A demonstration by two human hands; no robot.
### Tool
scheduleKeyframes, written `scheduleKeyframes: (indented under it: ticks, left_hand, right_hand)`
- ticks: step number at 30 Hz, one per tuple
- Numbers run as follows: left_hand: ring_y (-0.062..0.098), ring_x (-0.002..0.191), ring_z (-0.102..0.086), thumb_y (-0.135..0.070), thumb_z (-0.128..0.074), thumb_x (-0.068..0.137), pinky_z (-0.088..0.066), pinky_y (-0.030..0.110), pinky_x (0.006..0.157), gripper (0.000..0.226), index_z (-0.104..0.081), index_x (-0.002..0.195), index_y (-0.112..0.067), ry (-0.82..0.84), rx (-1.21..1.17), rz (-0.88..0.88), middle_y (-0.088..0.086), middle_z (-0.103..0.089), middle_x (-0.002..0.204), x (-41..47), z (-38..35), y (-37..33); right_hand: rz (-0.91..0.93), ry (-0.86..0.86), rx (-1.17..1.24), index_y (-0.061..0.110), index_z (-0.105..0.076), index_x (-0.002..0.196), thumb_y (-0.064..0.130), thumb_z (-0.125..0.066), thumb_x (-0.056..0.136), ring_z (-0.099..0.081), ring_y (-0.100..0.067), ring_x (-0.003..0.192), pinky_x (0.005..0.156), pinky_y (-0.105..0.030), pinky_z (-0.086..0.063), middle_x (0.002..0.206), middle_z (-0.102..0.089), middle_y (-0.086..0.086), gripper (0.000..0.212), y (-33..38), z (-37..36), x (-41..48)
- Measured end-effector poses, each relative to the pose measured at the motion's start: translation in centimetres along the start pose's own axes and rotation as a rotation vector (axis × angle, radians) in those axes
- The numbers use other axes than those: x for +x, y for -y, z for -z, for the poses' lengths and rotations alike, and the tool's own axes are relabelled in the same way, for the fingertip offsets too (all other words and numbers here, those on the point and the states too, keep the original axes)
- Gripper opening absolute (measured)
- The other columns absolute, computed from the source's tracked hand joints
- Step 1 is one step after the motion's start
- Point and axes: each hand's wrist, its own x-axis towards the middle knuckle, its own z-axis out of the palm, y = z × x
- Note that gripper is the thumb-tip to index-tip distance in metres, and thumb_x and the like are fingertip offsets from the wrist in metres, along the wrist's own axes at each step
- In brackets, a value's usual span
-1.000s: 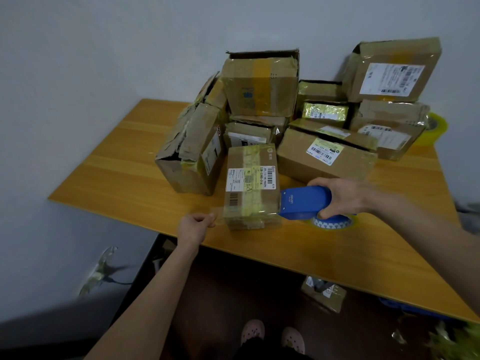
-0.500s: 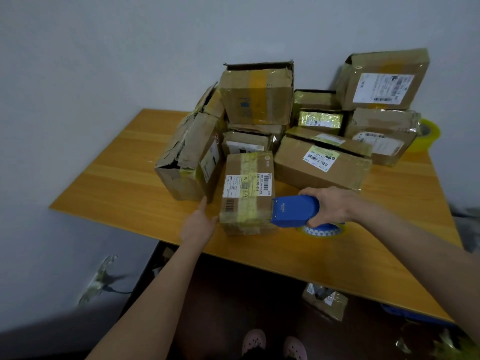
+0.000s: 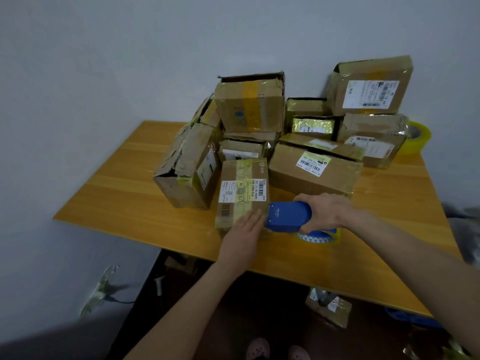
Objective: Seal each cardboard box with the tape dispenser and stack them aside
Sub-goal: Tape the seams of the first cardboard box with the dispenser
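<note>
While flat on the box (image 3: 241,193), left hand (image 3: 242,239) beside tape dispenser (image 3: 288,216).

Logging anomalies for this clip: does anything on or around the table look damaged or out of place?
Yes. The leftmost box is badly torn, its near corner ripped open and the cardboard crumpled. One small box lies on the floor below the near edge of the table, apart from the others.
</note>
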Motion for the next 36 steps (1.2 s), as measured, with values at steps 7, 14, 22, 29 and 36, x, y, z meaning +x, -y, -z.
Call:
scheduleKeyframes:
  ticks: [7, 14, 22, 29, 36]
  left_hand:
    - [0.017, 0.145, 0.017, -0.013, -0.041, 0.095, 0.011, 0.036, 0.114, 0.084, 0.027, 0.142, -0.022, 0.143, 0.153, 0.035, 0.002, 0.023, 0.157, -0.1, -1.8, 0.7]
    - [0.015, 0.145, 0.017, -0.014, -0.038, 0.096, 0.011, 0.035, 0.115, 0.081, 0.028, 0.141, -0.024, 0.143, 0.157, 0.018, -0.001, 0.023, 0.156, -0.1, -1.5, 0.8]
    - [0.013, 0.146, 0.013, -0.013, -0.038, 0.096, 0.009, 0.034, 0.116, 0.079, 0.024, 0.143, -0.025, 0.122, 0.114, 0.029, -0.002, 0.018, 0.159, -0.1, -1.6, 1.1]
    - [0.015, 0.146, 0.012, -0.016, -0.041, 0.095, 0.008, 0.036, 0.118, 0.082, 0.020, 0.148, -0.028, 0.143, 0.103, 0.045, -0.002, 0.017, 0.159, 0.0, -1.2, 0.6]
    - [0.017, 0.147, 0.011, -0.015, -0.040, 0.096, 0.005, 0.038, 0.119, 0.079, 0.017, 0.148, -0.032, 0.142, 0.098, 0.058, -0.001, 0.014, 0.160, 0.3, -0.9, 0.3]
  right_hand:
    - [0.055, 0.041, 0.129, 0.043, -0.028, 0.140, 0.051, -0.068, 0.075, -0.056, -0.018, 0.093, 0.075, -0.035, -0.052, 0.107, -0.055, 0.008, 0.077, -1.2, -0.3, -0.5]
    - [0.111, 0.047, 0.155, 0.046, -0.028, 0.139, 0.047, -0.069, 0.074, -0.058, -0.016, 0.095, 0.082, -0.043, -0.055, 0.108, -0.058, 0.009, 0.077, -2.4, -0.1, -0.7]
    - [0.123, 0.075, 0.162, 0.042, -0.032, 0.139, 0.037, -0.072, 0.074, -0.058, -0.009, 0.088, 0.072, -0.031, -0.053, 0.103, -0.058, 0.011, 0.077, -3.9, 0.5, -0.7]
    - [0.072, 0.074, 0.166, 0.045, -0.031, 0.138, 0.037, -0.072, 0.073, -0.055, -0.005, 0.082, 0.061, -0.019, -0.042, 0.100, -0.058, 0.013, 0.077, -4.7, 0.2, -1.4]
    - [0.071, 0.035, -0.026, 0.043, -0.031, 0.137, 0.046, -0.068, 0.073, -0.054, -0.007, 0.078, 0.059, -0.022, -0.044, 0.088, -0.055, 0.013, 0.074, -4.2, -0.1, -1.4]
